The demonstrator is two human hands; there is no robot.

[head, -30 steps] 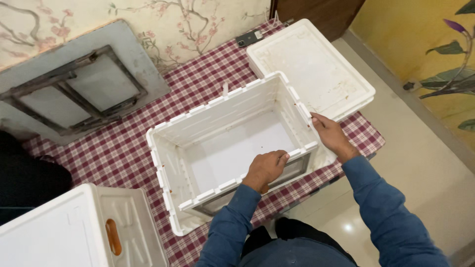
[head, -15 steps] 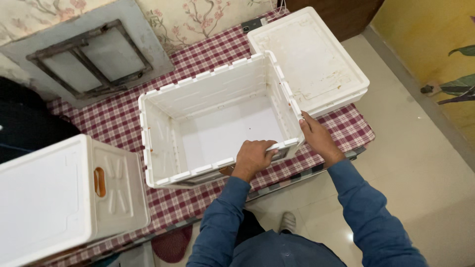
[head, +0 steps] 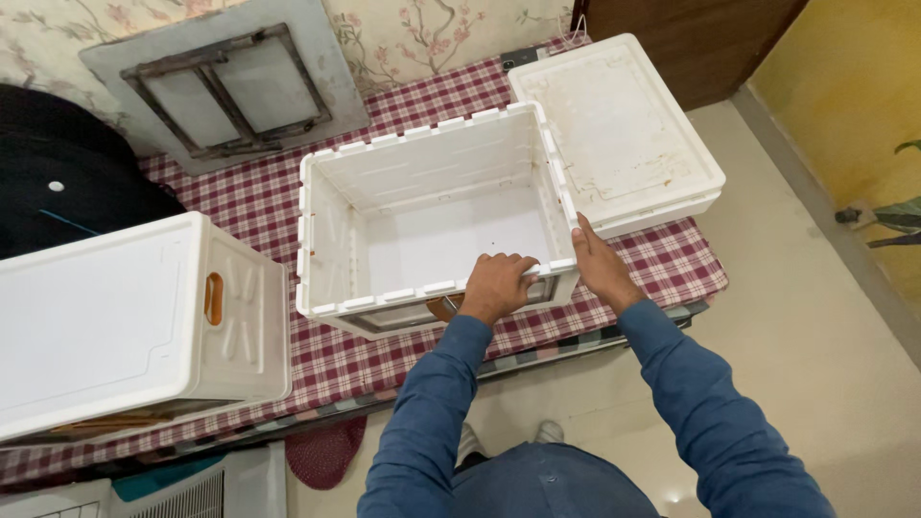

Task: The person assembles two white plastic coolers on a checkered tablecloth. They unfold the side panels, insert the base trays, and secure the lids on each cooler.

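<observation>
Both hands gripped the open crate [head: 422, 206]: left hand [head: 494, 285] curled over its near rim, right hand [head: 600, 269] pressed flat against the corner.

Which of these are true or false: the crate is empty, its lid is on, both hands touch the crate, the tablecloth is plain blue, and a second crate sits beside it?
1. The crate is empty: true.
2. Its lid is on: false. The lid lies flat on the table, past the crate's far right corner.
3. Both hands touch the crate: true. The left hand curls over the near rim and the right hand presses the near right corner.
4. The tablecloth is plain blue: false. It is red and white check.
5. A second crate sits beside it: true, closed, on the left.
</observation>
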